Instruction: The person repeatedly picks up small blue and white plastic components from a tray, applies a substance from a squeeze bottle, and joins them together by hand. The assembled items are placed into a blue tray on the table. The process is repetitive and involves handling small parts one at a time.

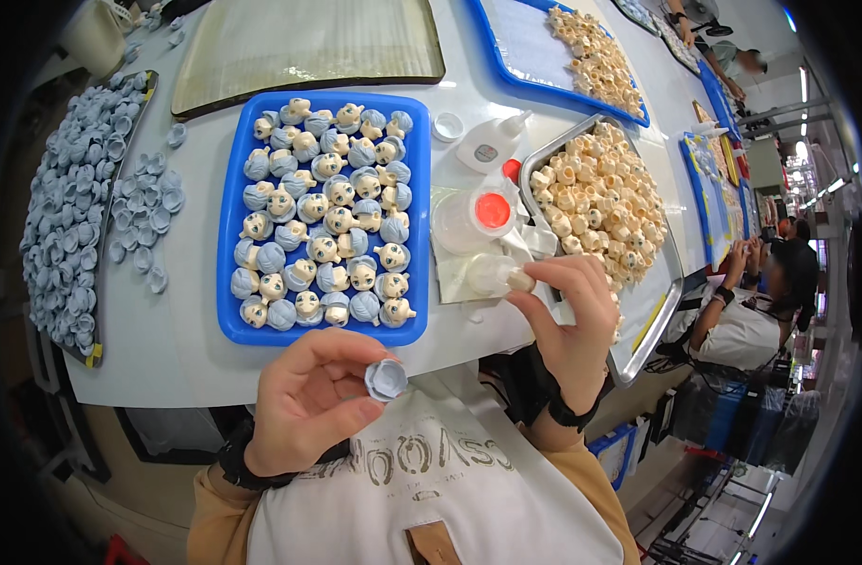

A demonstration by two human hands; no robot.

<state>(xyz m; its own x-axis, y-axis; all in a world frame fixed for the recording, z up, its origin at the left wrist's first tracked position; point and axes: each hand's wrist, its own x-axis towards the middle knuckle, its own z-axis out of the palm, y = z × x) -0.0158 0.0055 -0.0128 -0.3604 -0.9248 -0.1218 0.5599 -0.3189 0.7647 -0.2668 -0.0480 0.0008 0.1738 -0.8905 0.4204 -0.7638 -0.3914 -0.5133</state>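
Note:
My left hand (318,391) pinches a hollow grey-blue doll hair piece (386,379) between thumb and fingers, its opening facing up, just off the table's near edge. My right hand (581,306) is closed on a small cream doll head piece (519,280). That piece is right beside a small clear cup (488,275), and I cannot tell whether they touch. Ahead of my left hand lies a blue tray (418,226) with rows of doll heads (339,191) wearing grey-blue hair. Behind the clear cup stands a translucent jar (461,224) with a red top.
Many loose hair pieces (68,207) fill a dark-edged tray at the left, with more (148,207) beside it. Cream head pieces (600,198) heap in a metal tray (677,287) at the right. A white squeeze bottle (487,143) stands between the trays. Another person (741,330) sits at the right.

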